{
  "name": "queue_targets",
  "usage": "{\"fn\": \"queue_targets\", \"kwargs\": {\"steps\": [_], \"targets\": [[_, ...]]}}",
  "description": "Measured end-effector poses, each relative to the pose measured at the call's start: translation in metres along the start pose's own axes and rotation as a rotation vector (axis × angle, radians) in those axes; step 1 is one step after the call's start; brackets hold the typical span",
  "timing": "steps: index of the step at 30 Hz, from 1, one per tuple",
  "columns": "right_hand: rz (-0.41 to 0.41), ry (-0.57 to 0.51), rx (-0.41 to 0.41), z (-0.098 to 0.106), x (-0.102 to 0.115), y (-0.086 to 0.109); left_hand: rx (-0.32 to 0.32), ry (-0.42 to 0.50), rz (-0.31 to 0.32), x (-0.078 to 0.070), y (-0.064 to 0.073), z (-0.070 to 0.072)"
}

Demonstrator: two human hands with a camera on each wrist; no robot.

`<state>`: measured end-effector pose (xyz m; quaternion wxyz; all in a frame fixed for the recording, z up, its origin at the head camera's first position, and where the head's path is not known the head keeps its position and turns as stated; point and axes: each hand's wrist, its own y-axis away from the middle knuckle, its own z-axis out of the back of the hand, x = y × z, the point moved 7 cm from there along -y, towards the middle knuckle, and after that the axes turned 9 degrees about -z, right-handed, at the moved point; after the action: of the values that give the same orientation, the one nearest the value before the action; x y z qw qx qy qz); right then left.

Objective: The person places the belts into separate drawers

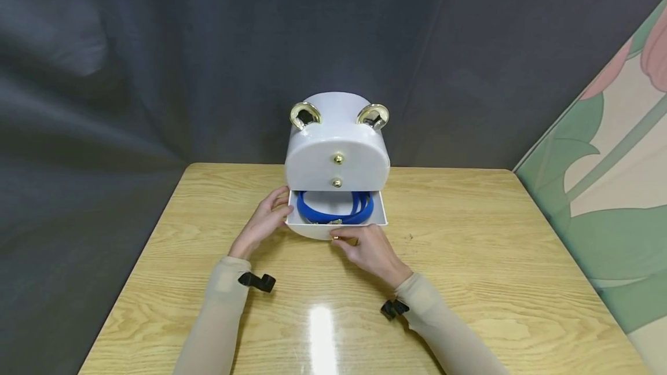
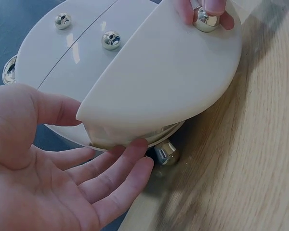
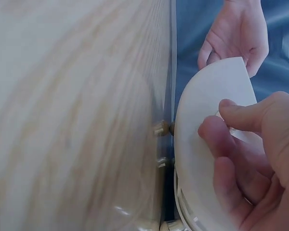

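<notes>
A white drawer box point(image 1: 337, 161) with two gold ear-shaped loops stands at the table's far edge. Its bottom drawer point(image 1: 292, 213) is pulled out toward me. Inside lies a coiled blue strap point(image 1: 333, 217) with metal fittings at its front. My right hand point(image 1: 371, 247) pinches the gold knob point(image 2: 205, 20) on the drawer's front between thumb and fingers. At the drawer's left side is my left hand point(image 1: 266, 219), its thumb at the drawer's edge and its fingers loosely extended along the side, as the left wrist view shows.
Two gold knobs point(image 1: 337, 171) mark the upper drawers, which are closed. Small gold feet point(image 2: 166, 152) hold the box off the wooden table point(image 1: 469, 236). A dark curtain point(image 1: 260, 45) hangs right behind it, and a flower-patterned panel point(image 1: 615, 178) stands at the right.
</notes>
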<state>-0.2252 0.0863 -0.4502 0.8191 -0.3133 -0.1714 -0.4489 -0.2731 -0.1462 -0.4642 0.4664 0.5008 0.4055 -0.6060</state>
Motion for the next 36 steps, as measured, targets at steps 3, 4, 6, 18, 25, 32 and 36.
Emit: {"fn": "queue_targets", "kwargs": {"steps": [3, 4, 6, 18, 25, 32, 36], "targets": [[-0.007, -0.004, -0.004, 0.000, -0.001, 0.000, 0.006, 0.002, 0.004, 0.000, 0.000, -0.001], [-0.008, -0.005, -0.004, 0.000, -0.002, 0.000, 0.007, 0.002, 0.006, 0.001, 0.000, -0.001], [-0.011, -0.011, -0.004, -0.001, -0.003, -0.001, 0.007, 0.001, 0.010, 0.001, 0.001, -0.001], [-0.048, -0.030, 0.007, -0.004, -0.010, -0.007, 0.008, -0.003, 0.019, 0.001, -0.001, -0.001], [-0.080, -0.045, 0.010, -0.006, -0.014, -0.009, 0.011, -0.011, 0.019, 0.003, 0.000, -0.001], [-0.096, -0.060, 0.005, -0.005, -0.017, -0.011, 0.015, -0.013, 0.021, 0.003, -0.001, -0.001], [-0.087, -0.048, -0.008, -0.004, -0.017, -0.013, 0.020, -0.016, 0.022, 0.003, -0.001, -0.002]]}}
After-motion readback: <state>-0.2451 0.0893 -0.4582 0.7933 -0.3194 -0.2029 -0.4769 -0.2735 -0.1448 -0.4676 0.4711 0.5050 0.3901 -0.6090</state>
